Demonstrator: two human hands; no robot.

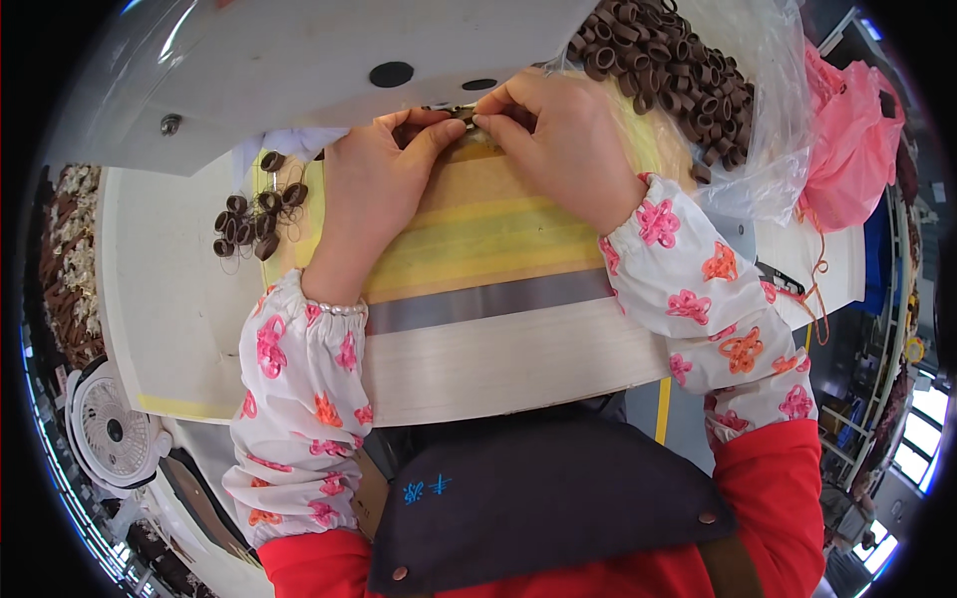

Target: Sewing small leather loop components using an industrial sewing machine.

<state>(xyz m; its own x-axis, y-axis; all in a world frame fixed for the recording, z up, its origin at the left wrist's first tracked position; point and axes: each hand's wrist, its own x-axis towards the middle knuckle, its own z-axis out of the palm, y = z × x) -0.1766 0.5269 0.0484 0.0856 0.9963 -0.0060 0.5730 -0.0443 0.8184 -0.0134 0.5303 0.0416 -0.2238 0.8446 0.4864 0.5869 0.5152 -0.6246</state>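
My left hand (379, 169) and my right hand (563, 140) meet under the front edge of a large pale machine head (289, 75). Thumb and fingers of each are pinched together on a small brown loop (463, 117), mostly hidden by the fingertips. To the left of my left wrist lies a small group of brown loops (267, 204) with loose thread ends. Beyond my right hand, a big heap of similar brown loops (678, 70) rests on clear plastic.
Yellow tape strips (508, 234) and a grey band (488, 302) cross the pale worktable (498, 369). At the right are a clear plastic bag (773, 149), a pink bag (847, 140) and a dark slim tool (781, 278). A white fan (115, 431) stands lower left.
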